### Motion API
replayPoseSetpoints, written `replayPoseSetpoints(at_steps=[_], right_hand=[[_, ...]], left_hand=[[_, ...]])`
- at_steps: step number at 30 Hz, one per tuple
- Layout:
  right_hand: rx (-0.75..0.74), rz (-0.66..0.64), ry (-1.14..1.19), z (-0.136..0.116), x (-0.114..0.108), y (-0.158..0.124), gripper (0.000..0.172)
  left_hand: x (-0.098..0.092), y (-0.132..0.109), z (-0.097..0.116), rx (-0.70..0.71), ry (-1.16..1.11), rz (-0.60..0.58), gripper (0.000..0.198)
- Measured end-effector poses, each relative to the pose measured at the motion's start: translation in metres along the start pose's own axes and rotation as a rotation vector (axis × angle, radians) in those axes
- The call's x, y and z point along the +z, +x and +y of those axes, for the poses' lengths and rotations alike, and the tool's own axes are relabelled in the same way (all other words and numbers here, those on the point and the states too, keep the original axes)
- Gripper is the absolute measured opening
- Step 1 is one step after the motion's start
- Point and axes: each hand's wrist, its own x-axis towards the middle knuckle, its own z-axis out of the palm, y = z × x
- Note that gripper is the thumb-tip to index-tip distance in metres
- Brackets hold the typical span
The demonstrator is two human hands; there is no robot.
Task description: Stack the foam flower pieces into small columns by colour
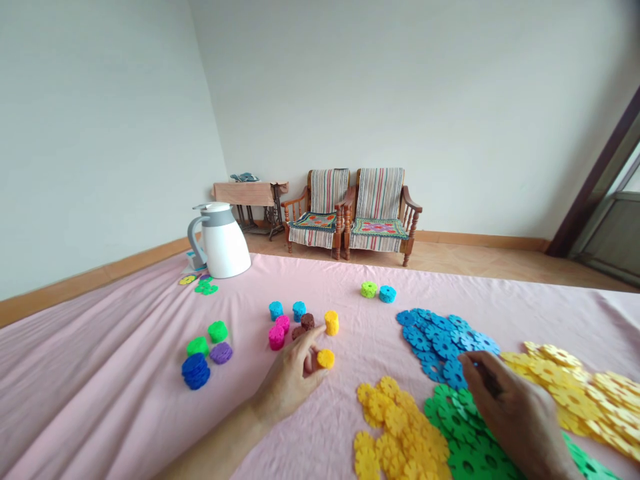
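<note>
My left hand (287, 377) has its thumb and curled fingers round a short stack of yellow flower-shaped plastic discs (326, 359). Its index finger reaches toward a taller yellow stack (331, 323) just behind. Beside that hand stand brown stacks (307, 321) and pink stacks (277, 337), the brown ones partly covered by it. My right hand (515, 407) hovers over the loose green discs (467, 437), by the edge of the blue pile (440, 337). Its thumb and fingers are pinched together; whatever lies between them is hidden.
Loose yellow-orange discs (400, 433) and pale yellow discs (565, 383) flank the green ones. Dark blue (195, 371), bright green (198, 346) and purple (221, 353) stacks stand left. A white jug (225, 243) is at the back of the pink cloth (125, 373). Two chairs (380, 207) stand beyond.
</note>
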Motion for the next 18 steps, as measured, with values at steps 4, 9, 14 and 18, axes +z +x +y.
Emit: replayPoseSetpoints(at_steps=[4,9,14,18], right_hand=[[-0.038,0.015,0.010,0.001,-0.001,0.001,0.031],[-0.093,-0.051,0.088,-0.014,-0.012,0.004,0.028],[-0.218,-0.306,0.177,-0.054,-0.024,-0.002,0.018],[-0.348,-0.474,0.188,-0.068,-0.016,-0.017,0.017]], left_hand=[[-0.001,0.001,0.000,0.021,0.010,-0.004,0.064],[0.001,0.003,-0.003,0.021,0.000,-0.002,0.060],[0.000,0.005,-0.004,0.030,0.031,0.013,0.041],[-0.002,0.005,-0.002,0.038,0.038,0.008,0.037]])
